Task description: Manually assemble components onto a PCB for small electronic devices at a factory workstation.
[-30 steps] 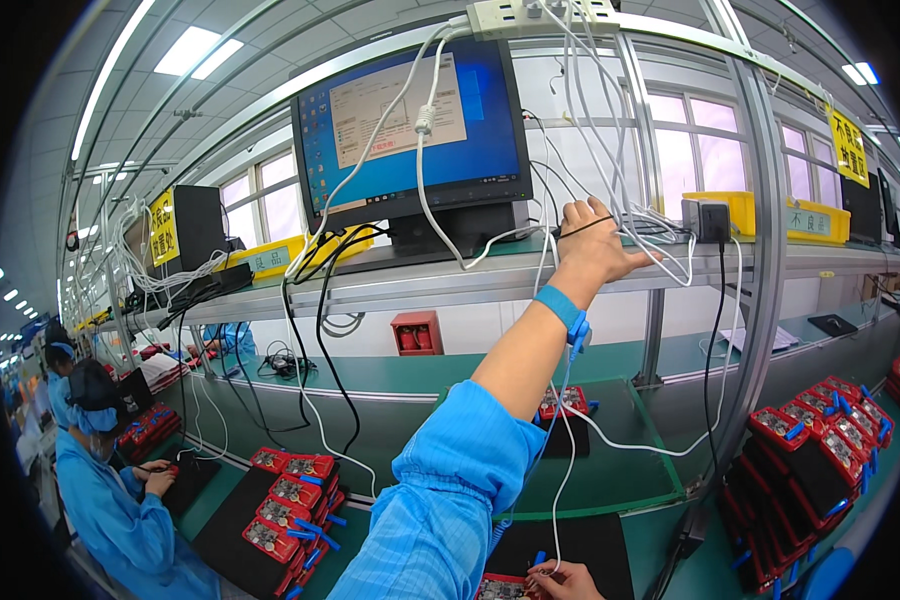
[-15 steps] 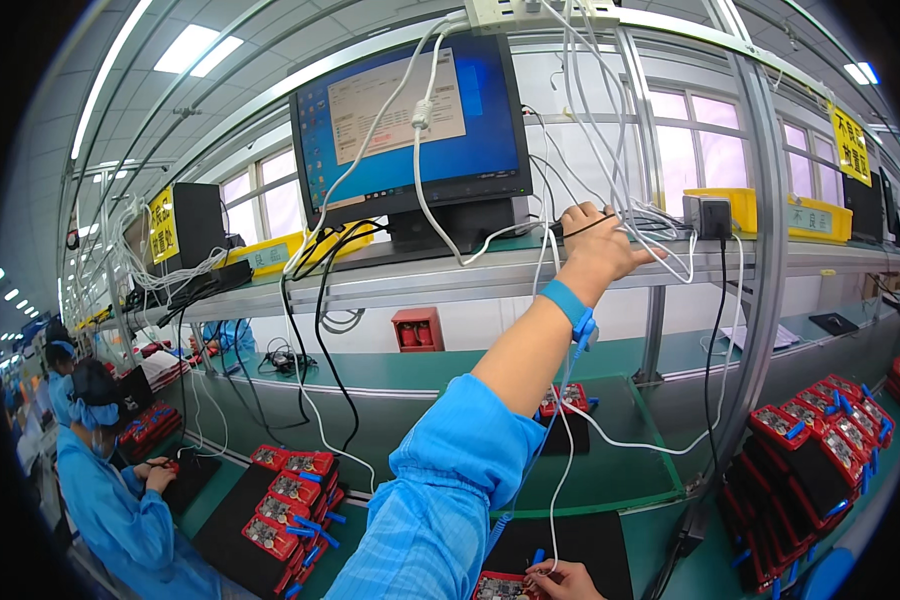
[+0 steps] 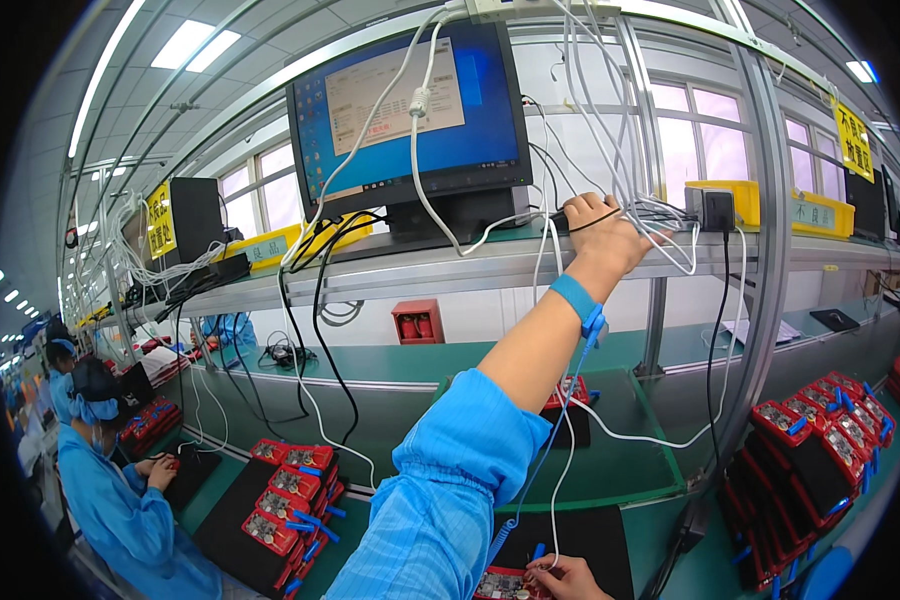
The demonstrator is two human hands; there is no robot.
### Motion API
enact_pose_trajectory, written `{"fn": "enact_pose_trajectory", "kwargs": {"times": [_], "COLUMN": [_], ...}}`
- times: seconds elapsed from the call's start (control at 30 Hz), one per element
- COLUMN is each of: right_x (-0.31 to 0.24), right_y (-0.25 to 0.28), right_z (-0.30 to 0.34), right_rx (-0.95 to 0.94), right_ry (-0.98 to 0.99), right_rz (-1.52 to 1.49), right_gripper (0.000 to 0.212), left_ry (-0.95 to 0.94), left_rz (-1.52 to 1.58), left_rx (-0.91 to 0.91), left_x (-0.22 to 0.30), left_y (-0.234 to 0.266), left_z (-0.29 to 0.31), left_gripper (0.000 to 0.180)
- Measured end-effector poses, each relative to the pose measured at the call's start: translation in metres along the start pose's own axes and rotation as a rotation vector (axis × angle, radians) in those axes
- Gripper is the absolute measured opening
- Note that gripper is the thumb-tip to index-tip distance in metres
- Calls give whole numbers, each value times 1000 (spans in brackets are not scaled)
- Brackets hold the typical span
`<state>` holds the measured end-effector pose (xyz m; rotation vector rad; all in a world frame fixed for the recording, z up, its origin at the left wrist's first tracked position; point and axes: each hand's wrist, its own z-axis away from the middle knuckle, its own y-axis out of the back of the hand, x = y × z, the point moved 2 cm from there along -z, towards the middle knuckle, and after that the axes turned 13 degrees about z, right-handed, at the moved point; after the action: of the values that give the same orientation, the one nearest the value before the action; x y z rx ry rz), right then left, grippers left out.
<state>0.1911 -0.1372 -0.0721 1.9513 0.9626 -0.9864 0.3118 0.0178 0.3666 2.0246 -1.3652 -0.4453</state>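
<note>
My left hand (image 3: 607,240) reaches up to the raised shelf, its fingers curled over among the cables and its thumb out to the right. Whatever lies under those fingers is hidden. A blue wrist strap (image 3: 578,303) circles that wrist. Low in the view, my right hand (image 3: 567,578) pinches the end of a white cable (image 3: 560,500) over a circuit board in a red holder (image 3: 505,584). A small blue piece (image 3: 538,551) stands at the holder's edge. The holder sits on a black mat (image 3: 600,540); its lower part is cut off.
A monitor (image 3: 410,120) showing an open window stands on the shelf (image 3: 450,280), with yellow bins (image 3: 820,214) and hanging cables around. Stacks of red holders with boards stand at left (image 3: 288,490) and right (image 3: 820,425). A co-worker in blue (image 3: 120,510) sits at far left.
My left hand has shifted slightly right along the shelf. Red text on the monitor's window looks different. My right hand stays at the board with the cable.
</note>
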Motion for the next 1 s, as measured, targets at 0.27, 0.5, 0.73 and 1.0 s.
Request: {"fn": "enact_pose_trajectory", "kwargs": {"times": [0.27,0.5,0.73,1.0], "right_x": [-9,-12,-7,-13], "right_y": [2,3,2,3], "right_z": [1,-1,-1,0], "right_rx": [-3,32,9,-7], "right_ry": [-4,63,6,-21], "right_rz": [15,47,23,14], "right_gripper": [10,10,9,9], "left_ry": [47,-53,-5,-3], "left_rz": [-61,12,15,-142], "left_rx": [42,106,90,116], "left_x": [-3,-6,-9,-8], "left_y": [1,-1,-6,-8], "left_z": [6,5,-3,-2], "left_gripper": [104,101,107,93]}}
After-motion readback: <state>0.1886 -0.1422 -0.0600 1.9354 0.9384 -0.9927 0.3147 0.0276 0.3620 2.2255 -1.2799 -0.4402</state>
